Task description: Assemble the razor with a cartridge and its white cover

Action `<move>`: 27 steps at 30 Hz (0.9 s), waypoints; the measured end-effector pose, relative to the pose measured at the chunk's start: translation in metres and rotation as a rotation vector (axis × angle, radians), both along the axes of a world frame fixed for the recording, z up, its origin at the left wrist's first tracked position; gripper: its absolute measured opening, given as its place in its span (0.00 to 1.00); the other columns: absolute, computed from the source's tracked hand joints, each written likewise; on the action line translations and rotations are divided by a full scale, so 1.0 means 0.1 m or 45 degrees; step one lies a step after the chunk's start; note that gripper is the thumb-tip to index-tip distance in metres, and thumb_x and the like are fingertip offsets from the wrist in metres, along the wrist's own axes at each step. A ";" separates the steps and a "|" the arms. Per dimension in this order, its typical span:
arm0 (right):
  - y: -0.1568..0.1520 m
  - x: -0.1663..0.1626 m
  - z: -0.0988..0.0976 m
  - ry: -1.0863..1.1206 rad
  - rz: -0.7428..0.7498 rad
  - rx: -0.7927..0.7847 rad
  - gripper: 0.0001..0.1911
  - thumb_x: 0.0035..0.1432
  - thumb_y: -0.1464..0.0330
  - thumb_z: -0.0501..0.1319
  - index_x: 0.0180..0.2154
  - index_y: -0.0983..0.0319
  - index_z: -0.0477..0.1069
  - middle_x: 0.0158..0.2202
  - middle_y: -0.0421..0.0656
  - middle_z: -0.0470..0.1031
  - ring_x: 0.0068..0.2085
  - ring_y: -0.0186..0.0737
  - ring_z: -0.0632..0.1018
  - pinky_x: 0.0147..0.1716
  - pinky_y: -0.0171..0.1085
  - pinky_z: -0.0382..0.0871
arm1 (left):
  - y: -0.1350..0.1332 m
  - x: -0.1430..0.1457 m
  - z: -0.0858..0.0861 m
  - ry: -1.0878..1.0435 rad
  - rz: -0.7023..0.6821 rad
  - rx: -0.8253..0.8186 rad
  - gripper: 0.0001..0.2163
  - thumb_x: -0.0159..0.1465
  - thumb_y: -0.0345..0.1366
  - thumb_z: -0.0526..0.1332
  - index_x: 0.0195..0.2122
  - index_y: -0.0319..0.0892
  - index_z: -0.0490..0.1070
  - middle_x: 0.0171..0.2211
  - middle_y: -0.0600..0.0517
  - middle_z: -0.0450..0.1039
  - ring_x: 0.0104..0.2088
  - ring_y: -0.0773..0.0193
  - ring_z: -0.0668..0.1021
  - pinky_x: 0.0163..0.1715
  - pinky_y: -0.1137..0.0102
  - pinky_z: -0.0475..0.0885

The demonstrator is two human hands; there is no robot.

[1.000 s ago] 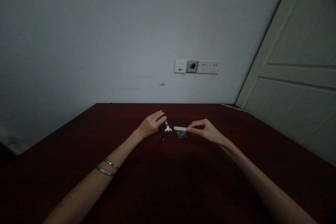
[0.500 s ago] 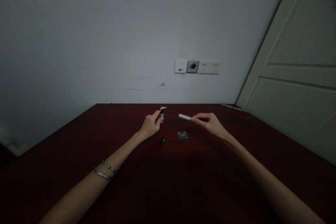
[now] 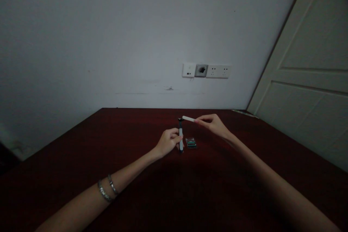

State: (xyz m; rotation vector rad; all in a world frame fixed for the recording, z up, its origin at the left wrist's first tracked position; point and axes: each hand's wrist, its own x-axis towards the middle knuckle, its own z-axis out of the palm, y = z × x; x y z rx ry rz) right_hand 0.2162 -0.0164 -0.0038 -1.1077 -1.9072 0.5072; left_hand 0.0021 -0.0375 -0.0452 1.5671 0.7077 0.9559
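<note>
My left hand (image 3: pixel 168 143) is closed around the white handle of a razor (image 3: pixel 181 139), held upright with its dark head (image 3: pixel 180 119) at the top. Thumb and fingertips of my right hand (image 3: pixel 213 125) pinch a slim white stick (image 3: pixel 188 119) with a rounded end, and that end points left. The stick's tip is right beside the razor head; I cannot tell whether they touch. Just right of the razor handle, a small clear pack (image 3: pixel 191 143) with dark green strips lies on the table.
The dark red tabletop (image 3: pixel 152 195) runs back to a pale wall (image 3: pixel 136 43) with a row of sockets (image 3: pixel 206 71). A panelled door (image 3: pixel 307 79) stands along the right side. A thin flat strip (image 3: pixel 244 113) lies at the back right edge.
My left hand has come right and nearer to me with the razor, now beside the pack. My right hand has shifted slightly left. The small black piece on the table is no longer visible.
</note>
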 end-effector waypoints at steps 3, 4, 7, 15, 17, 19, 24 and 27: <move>-0.05 -0.09 0.04 0.016 0.030 0.001 0.16 0.51 0.58 0.59 0.29 0.64 0.77 0.26 0.43 0.76 0.28 0.38 0.72 0.28 0.35 0.62 | 0.00 0.02 -0.01 0.024 0.018 0.028 0.09 0.55 0.38 0.59 0.29 0.37 0.62 0.18 0.52 0.71 0.16 0.65 0.74 0.19 0.72 0.69; -0.06 -0.11 0.05 0.015 0.042 0.002 0.16 0.51 0.58 0.59 0.29 0.64 0.77 0.25 0.42 0.75 0.28 0.37 0.72 0.28 0.35 0.62 | -0.01 0.02 -0.01 0.031 0.017 0.040 0.09 0.55 0.39 0.59 0.29 0.37 0.62 0.18 0.52 0.71 0.16 0.65 0.74 0.19 0.72 0.69; -0.05 -0.08 0.06 -0.008 0.063 -0.015 0.15 0.51 0.58 0.60 0.28 0.64 0.77 0.26 0.43 0.76 0.28 0.38 0.72 0.29 0.36 0.63 | -0.03 0.01 0.00 0.023 0.011 0.070 0.10 0.56 0.39 0.58 0.30 0.37 0.63 0.19 0.52 0.71 0.17 0.65 0.74 0.20 0.72 0.69; -0.05 0.02 0.05 0.007 0.011 -0.032 0.15 0.50 0.58 0.60 0.28 0.64 0.76 0.26 0.43 0.76 0.28 0.38 0.72 0.29 0.36 0.62 | -0.01 -0.07 -0.05 0.067 0.094 0.140 0.09 0.57 0.38 0.58 0.30 0.37 0.63 0.19 0.52 0.72 0.18 0.67 0.74 0.21 0.74 0.67; -0.09 -0.06 0.07 0.033 0.055 -0.033 0.15 0.50 0.58 0.60 0.27 0.64 0.76 0.25 0.42 0.75 0.28 0.37 0.71 0.28 0.35 0.62 | -0.02 -0.05 -0.05 0.094 0.091 0.187 0.09 0.57 0.38 0.58 0.30 0.37 0.63 0.19 0.52 0.71 0.19 0.67 0.74 0.22 0.74 0.68; -0.10 -0.08 0.07 0.040 0.081 -0.044 0.15 0.50 0.59 0.60 0.27 0.64 0.76 0.24 0.42 0.74 0.27 0.36 0.71 0.28 0.35 0.61 | -0.03 -0.04 -0.04 0.104 0.083 0.225 0.09 0.57 0.38 0.58 0.31 0.37 0.64 0.20 0.52 0.71 0.19 0.67 0.74 0.24 0.73 0.68; -0.05 0.12 -0.03 0.073 -0.014 -0.097 0.14 0.49 0.59 0.61 0.24 0.64 0.75 0.22 0.41 0.71 0.24 0.33 0.68 0.24 0.33 0.59 | 0.03 -0.11 -0.03 0.047 0.087 0.205 0.09 0.58 0.39 0.58 0.33 0.37 0.63 0.22 0.51 0.72 0.22 0.66 0.76 0.27 0.71 0.70; -0.11 0.10 -0.13 0.307 0.040 -0.316 0.15 0.50 0.57 0.60 0.26 0.64 0.72 0.18 0.37 0.65 0.18 0.27 0.62 0.15 0.29 0.51 | 0.11 -0.14 -0.05 -0.025 -0.020 0.121 0.11 0.59 0.40 0.58 0.36 0.37 0.62 0.24 0.50 0.72 0.23 0.65 0.76 0.27 0.70 0.70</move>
